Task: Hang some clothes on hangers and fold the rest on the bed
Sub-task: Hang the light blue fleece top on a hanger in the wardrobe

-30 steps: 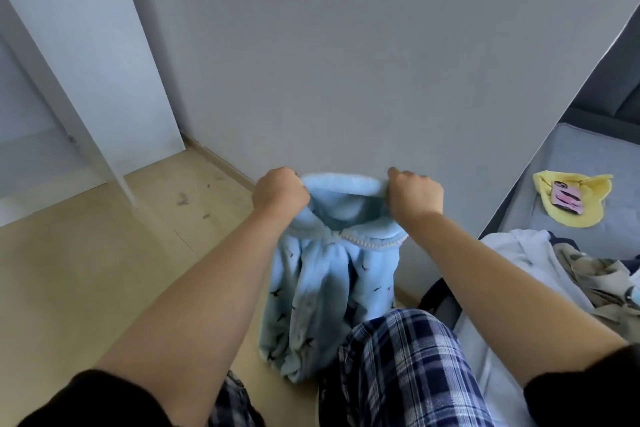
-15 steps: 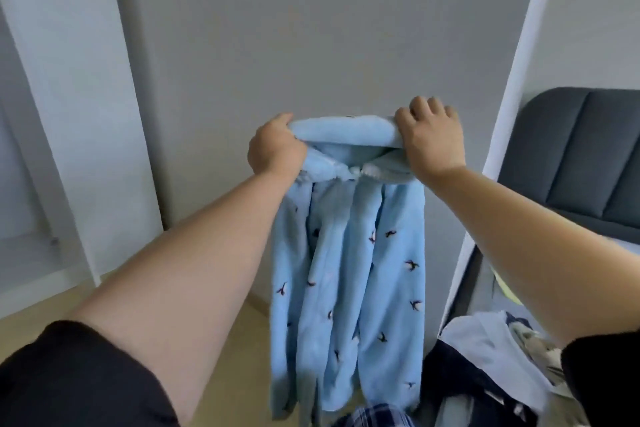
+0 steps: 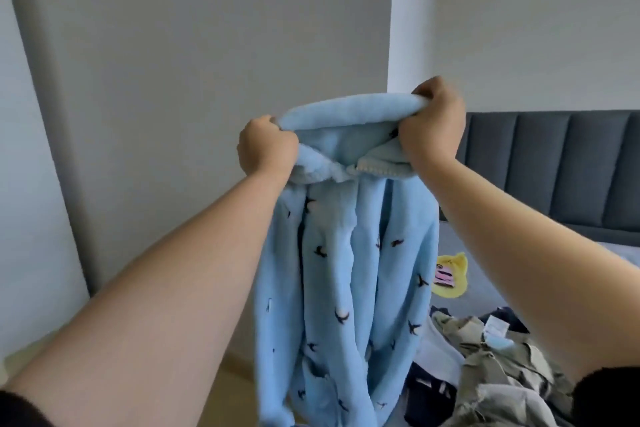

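Observation:
A light blue fleece garment [image 3: 346, 274] with small dark bird prints hangs full length in front of me, held up by its collar. My left hand [image 3: 266, 146] grips the left side of the collar in a fist. My right hand [image 3: 433, 128] grips the right side, a little higher. The collar is spread between both hands, and the fabric falls in folds down past the bottom of the view. No hanger is in sight.
A bed [image 3: 485, 291] with a dark grey padded headboard [image 3: 554, 170] lies to the right. On it lie a yellow item [image 3: 450, 276] and a pile of clothes [image 3: 491, 364]. A grey wardrobe panel [image 3: 207, 80] stands ahead, with wooden floor [image 3: 228, 385] below.
Both hands have lifted the blue garment up from near the floor to chest height, and my view has turned right toward the bed.

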### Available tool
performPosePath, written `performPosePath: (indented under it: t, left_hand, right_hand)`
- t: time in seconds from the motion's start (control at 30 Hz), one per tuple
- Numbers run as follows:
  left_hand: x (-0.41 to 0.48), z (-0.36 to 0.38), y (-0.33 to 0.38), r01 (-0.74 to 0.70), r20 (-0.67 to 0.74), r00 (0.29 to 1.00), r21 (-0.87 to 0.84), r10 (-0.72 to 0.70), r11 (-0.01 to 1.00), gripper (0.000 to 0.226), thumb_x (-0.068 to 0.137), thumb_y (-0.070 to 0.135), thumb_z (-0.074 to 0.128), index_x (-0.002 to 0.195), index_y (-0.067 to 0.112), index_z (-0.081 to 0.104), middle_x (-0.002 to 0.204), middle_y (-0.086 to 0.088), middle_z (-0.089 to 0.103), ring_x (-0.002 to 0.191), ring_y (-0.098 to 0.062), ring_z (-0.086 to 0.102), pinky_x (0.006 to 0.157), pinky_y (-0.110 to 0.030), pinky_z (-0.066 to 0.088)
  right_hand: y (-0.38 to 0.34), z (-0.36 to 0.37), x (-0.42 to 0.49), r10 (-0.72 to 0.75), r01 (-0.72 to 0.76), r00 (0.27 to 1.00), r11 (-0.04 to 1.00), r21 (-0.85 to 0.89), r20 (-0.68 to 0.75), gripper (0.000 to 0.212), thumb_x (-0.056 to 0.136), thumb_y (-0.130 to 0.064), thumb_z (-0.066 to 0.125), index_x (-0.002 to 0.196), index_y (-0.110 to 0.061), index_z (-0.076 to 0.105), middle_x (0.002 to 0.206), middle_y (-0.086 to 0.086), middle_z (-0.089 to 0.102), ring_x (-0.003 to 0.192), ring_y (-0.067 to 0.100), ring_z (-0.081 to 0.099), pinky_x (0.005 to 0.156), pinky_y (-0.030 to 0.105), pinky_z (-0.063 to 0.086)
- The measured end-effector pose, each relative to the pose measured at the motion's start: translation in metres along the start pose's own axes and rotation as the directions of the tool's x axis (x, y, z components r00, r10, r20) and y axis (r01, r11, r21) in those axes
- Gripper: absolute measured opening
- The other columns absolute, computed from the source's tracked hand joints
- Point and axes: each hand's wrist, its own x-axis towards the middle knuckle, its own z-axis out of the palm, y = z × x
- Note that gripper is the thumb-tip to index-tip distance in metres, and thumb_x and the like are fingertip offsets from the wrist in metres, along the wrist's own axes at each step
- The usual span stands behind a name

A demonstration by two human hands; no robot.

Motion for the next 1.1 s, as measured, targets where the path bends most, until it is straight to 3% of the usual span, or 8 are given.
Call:
performPosePath:
  t: [0.13,0.27,0.4,0.47,0.57,0.63,0.9,1.1]
  left_hand:
    - [-0.062,0.053,-0.036,0.446,0.469,0.776,0.066,-0.422,0.892,0.015,0.082,0.004,0.051,0.09,0.009,0.063,0.074,-0.012,0.062,0.065,-0.026,0.061,0.048,-0.026,0.045]
    - [-0.146,0.109,-0.114,0.407,0.664,0.455,0.438,-0.594,0.802,0.006,0.082,0.008,0.049,0.079,0.008,0.055,0.063,-0.009,0.056,0.049,-0.018,0.052,0.042,-0.018,0.04]
    - [-0.241,0.163,-0.178,0.53,0.739,0.458,0.22,-0.495,0.819,0.033,0.081,0.012,0.056,0.114,0.009,0.058,0.096,-0.013,0.067,0.082,-0.028,0.066,0.077,-0.037,0.057]
    - [-0.298,0.176,-0.201,0.4,0.845,0.374,0.224,-0.381,0.889,0.062,0.087,0.017,0.055,0.145,0.021,0.034,0.139,-0.008,0.048,0.114,-0.025,0.055,0.09,-0.031,0.047]
    - [-0.379,0.184,-0.247,-0.075,0.941,0.203,0.289,-0.27,0.954,0.077,0.094,0.031,0.051,0.153,0.026,0.001,0.161,-0.003,-0.003,0.146,-0.023,0.013,0.112,-0.037,0.028]
    - [-0.409,0.184,-0.262,-0.415,0.966,0.09,0.257,-0.241,0.873,0.078,0.095,0.04,0.047,0.152,0.029,-0.006,0.16,-0.005,-0.012,0.147,-0.026,-0.004,0.117,-0.044,0.016]
    - [-0.398,0.192,-0.235,-0.504,0.914,0.387,0.101,0.12,0.858,0.034,0.083,0.027,0.059,0.114,0.015,0.059,0.118,-0.007,0.047,0.109,-0.028,0.046,0.086,-0.04,0.043]
    - [-0.426,0.201,-0.21,-0.677,0.773,0.305,-0.235,0.556,0.698,0.033,0.063,-0.003,0.069,0.096,0.001,0.069,0.087,-0.016,0.06,0.079,-0.035,0.058,0.066,-0.042,0.051]
  right_hand:
    - [0.06,-0.013,-0.04,0.291,-0.233,0.886,0.953,-0.195,0.362,0.022,0.075,-0.001,0.044,0.084,-0.011,0.061,0.076,0.002,0.059,0.076,0.021,0.054,0.064,0.027,0.04]
    - [0.167,-0.032,-0.116,0.735,0.064,0.374,0.589,-0.806,0.567,0.036,0.092,-0.021,0.045,0.123,-0.004,0.053,0.113,0.013,0.056,0.097,0.026,0.048,0.094,0.036,0.041]
    - [0.246,-0.054,-0.223,0.582,-0.006,0.634,0.661,-0.75,0.508,0.053,0.085,-0.018,0.055,0.134,-0.01,0.038,0.129,0.015,0.048,0.116,0.034,0.045,0.092,0.043,0.04]
    - [0.273,-0.061,-0.289,0.557,0.092,0.57,0.687,-0.721,0.604,0.052,0.089,-0.023,0.05,0.138,-0.013,0.035,0.14,0.013,0.04,0.131,0.031,0.032,0.105,0.045,0.028]
    - [0.312,-0.08,-0.388,0.716,0.041,0.2,0.675,-0.736,0.668,0.049,0.096,-0.027,0.039,0.144,-0.019,0.032,0.151,0.009,0.028,0.141,0.026,0.019,0.114,0.045,0.014]
    - [0.327,-0.096,-0.421,0.735,-0.163,0.205,0.677,-0.718,0.647,0.057,0.094,-0.023,0.042,0.149,-0.022,0.027,0.152,0.007,0.027,0.14,0.026,0.021,0.113,0.039,0.018]
    - [0.313,-0.121,-0.406,0.837,-0.729,0.354,0.526,-0.438,0.418,0.044,0.087,-0.004,0.047,0.126,-0.022,0.058,0.103,-0.011,0.062,0.086,0.002,0.055,0.065,0.0,0.037]
    - [0.295,-0.153,-0.402,0.895,-0.865,0.444,0.415,-0.282,-0.045,0.029,0.082,-0.001,0.044,0.081,-0.019,0.067,0.075,-0.007,0.065,0.068,0.008,0.056,0.061,0.02,0.043]
